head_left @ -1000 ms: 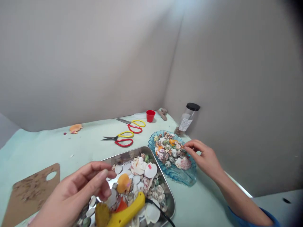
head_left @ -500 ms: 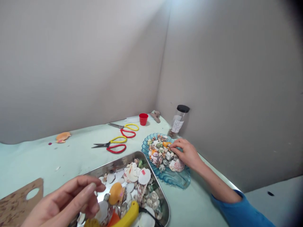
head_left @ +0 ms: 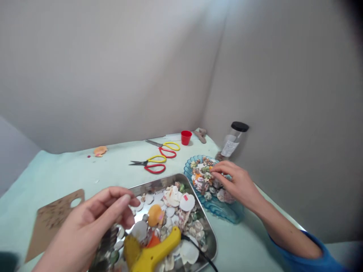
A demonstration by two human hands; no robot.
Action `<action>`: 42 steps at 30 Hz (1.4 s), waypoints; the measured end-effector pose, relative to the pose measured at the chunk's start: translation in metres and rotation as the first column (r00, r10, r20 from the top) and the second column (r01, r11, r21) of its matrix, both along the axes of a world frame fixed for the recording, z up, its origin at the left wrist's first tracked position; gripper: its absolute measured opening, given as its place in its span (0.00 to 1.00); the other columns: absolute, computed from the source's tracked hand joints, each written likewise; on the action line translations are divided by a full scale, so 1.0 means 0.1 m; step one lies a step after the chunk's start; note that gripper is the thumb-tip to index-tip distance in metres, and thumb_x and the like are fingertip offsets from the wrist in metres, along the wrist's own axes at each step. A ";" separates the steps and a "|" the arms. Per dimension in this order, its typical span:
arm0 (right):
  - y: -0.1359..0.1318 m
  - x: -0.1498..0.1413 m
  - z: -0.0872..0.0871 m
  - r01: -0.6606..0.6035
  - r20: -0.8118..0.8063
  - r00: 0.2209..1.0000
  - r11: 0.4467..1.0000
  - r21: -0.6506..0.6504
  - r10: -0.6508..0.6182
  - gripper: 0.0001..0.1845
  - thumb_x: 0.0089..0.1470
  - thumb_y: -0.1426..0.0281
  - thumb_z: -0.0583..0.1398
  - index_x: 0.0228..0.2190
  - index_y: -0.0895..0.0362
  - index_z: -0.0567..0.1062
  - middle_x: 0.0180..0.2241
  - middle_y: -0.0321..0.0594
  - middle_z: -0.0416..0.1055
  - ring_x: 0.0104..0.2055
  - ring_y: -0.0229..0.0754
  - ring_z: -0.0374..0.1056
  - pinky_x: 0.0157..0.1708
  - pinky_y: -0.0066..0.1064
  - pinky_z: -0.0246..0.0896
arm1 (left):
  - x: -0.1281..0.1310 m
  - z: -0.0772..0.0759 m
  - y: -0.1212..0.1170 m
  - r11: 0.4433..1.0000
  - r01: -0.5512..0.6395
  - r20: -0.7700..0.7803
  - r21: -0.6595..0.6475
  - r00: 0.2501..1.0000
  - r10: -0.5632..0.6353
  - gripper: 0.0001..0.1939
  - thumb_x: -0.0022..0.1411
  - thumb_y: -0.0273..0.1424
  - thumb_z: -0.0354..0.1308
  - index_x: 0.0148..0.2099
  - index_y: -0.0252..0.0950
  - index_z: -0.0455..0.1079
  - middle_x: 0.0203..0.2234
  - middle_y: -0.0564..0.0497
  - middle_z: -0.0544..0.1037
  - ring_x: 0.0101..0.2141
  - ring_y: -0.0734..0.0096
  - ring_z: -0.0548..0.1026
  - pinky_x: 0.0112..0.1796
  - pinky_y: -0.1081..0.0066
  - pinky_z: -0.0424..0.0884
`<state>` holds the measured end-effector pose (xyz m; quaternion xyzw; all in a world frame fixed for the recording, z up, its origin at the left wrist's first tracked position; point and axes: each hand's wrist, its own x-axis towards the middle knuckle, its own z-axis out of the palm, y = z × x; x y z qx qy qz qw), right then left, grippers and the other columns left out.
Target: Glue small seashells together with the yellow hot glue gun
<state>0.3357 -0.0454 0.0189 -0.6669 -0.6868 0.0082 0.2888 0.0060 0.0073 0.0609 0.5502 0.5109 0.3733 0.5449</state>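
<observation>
My right hand (head_left: pixel 235 181) reaches into the blue glass dish (head_left: pixel 224 211), fingertips down among the small mixed shells (head_left: pixel 202 177); the fingers are curled together, and what they pinch, if anything, is hidden. My left hand (head_left: pixel 87 226) hovers over the near left corner of the steel tray (head_left: pixel 210 234), thumb and fingers pinched with something too small to name. The tray holds several larger flat shells (head_left: pixel 187 202) and a yellow glue gun (head_left: pixel 153 255) with a black cord.
Two yellow-and-red scissors (head_left: pixel 150 164) lie behind the tray. A red cup (head_left: pixel 186 137) and a clear jar with a black lid (head_left: pixel 234 141) stand near the back corner. A brown card with a hole (head_left: pixel 53 217) lies at the left. An orange shell (head_left: pixel 100 151) rests far left.
My right hand has slid from the dish's right rim into the shells at its middle. My left hand holds its pinch over the tray. The view swung left, then back right.
</observation>
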 end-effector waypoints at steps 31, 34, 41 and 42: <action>0.67 -1.38 0.25 -0.512 -0.215 0.857 0.726 -0.459 0.469 0.08 0.61 0.70 0.51 0.33 0.57 0.69 0.33 0.38 0.71 0.36 0.39 0.69 0.37 0.33 0.64 | -0.08 0.24 -0.09 0.981 0.188 0.046 0.050 0.981 -0.191 0.07 0.60 0.36 0.56 0.36 0.38 0.68 0.19 0.56 0.72 0.24 0.75 0.70 0.29 0.74 0.67; 0.54 -1.39 0.41 -0.652 -0.508 0.745 0.631 -0.421 0.431 0.08 0.61 0.68 0.48 0.32 0.56 0.65 0.26 0.33 0.69 0.22 0.32 0.64 0.22 0.23 0.60 | -0.06 0.20 -0.10 0.972 0.176 -0.145 0.156 0.977 -0.154 0.08 0.59 0.35 0.57 0.42 0.42 0.70 0.26 0.55 0.74 0.27 0.73 0.71 0.28 0.73 0.66; 0.44 -1.37 0.46 -0.822 -0.826 0.497 0.450 -0.349 0.267 0.10 0.58 0.63 0.52 0.32 0.57 0.65 0.26 0.35 0.69 0.15 0.28 0.53 0.15 0.22 0.53 | -0.05 0.22 -0.14 0.849 0.371 -0.332 0.377 0.909 -0.251 0.07 0.59 0.26 0.56 0.35 0.41 0.74 0.31 0.55 0.76 0.32 0.73 0.72 0.33 0.73 0.66; 0.44 -1.35 0.46 -0.828 -0.838 0.485 0.440 -0.347 0.251 0.11 0.58 0.62 0.51 0.31 0.57 0.65 0.26 0.34 0.68 0.15 0.28 0.52 0.15 0.23 0.52 | -0.05 0.23 -0.14 0.839 0.380 -0.342 0.390 0.906 -0.252 0.07 0.59 0.26 0.56 0.34 0.40 0.75 0.30 0.55 0.76 0.32 0.73 0.72 0.33 0.74 0.66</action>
